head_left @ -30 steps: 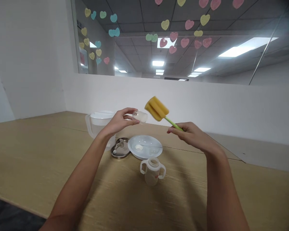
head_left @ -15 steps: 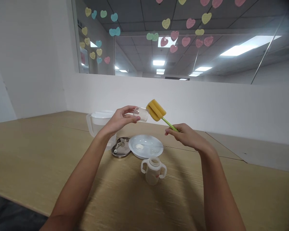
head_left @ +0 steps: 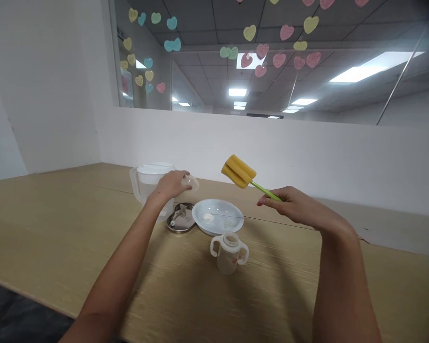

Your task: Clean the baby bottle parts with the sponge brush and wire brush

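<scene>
On the near part of the wooden table (head_left: 164, 295), 1 bottle with 2 handles (head_left: 227, 255) is stood upright and uncapped. Just behind it, 1 white bowl (head_left: 218, 228) is seen with 1 small white piece (head_left: 208, 217) inside, beside 1 metal tray (head_left: 180, 228) in which 1 pale fitting (head_left: 178, 214) is held. Above the table, 1 clear cup (head_left: 190, 182) is gripped by the partly curled left hand (head_left: 173, 184), near 1 lidded pitcher (head_left: 150, 183). The green handle of 1 yellow sponge brush (head_left: 239, 170) is pinched in the mostly closed right hand (head_left: 284, 202). Farther back, heart-shaped notes (head_left: 250, 33) are stuck on the window (head_left: 207, 85).
</scene>
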The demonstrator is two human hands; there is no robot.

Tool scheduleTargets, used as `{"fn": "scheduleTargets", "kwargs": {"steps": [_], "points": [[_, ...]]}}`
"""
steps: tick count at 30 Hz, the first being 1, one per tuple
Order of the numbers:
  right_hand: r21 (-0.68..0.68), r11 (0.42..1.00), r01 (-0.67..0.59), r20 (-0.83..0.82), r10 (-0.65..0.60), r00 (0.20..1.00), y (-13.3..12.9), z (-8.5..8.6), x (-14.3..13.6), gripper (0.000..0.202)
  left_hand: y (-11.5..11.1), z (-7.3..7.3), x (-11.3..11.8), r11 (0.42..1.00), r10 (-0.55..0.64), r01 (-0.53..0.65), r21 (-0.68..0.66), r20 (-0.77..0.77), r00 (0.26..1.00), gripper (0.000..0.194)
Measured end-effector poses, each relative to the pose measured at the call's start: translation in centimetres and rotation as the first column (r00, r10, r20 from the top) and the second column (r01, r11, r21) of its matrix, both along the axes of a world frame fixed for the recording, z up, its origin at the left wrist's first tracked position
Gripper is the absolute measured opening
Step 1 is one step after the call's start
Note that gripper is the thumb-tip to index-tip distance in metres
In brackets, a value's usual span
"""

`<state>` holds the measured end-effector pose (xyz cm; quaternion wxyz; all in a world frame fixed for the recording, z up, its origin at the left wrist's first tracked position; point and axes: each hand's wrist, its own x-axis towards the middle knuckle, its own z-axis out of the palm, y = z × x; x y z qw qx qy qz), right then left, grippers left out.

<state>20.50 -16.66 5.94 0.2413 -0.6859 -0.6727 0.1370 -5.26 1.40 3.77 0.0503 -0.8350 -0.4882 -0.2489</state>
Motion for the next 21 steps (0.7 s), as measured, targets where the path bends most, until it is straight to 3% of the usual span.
{"fn": "scheduleTargets", "kwargs": {"steps": [2,5,13,21], "points": [[0.006,1.000,0.020,0.025,-0.020,0.999,0.1,-0.2,0.2,0.042,1.2,-1.0,-0.1,0.994,0.028,-0.050,-0.092,-0.226,0.974,0.048],[0.018,0.999,0.034,0.075,-0.035,0.997,0.6,-0.5,0.3,0.040,2.6,-2.7,0.2,0.979,0.023,-0.091,-0.180,-0.350,0.937,0.052],[0.009,0.998,0.058,0.116,-0.059,0.992,0.6,-0.4,-0.2,0.035,4.3,-6.0,1.5,0.954,0.025,-0.155,-0.256,-0.449,0.893,0.050],[-0.011,0.998,0.067,0.127,-0.065,0.990,0.7,-0.3,-0.4,0.034,5.6,-7.9,2.1,0.951,0.021,-0.149,-0.272,-0.424,0.906,0.052]]}}
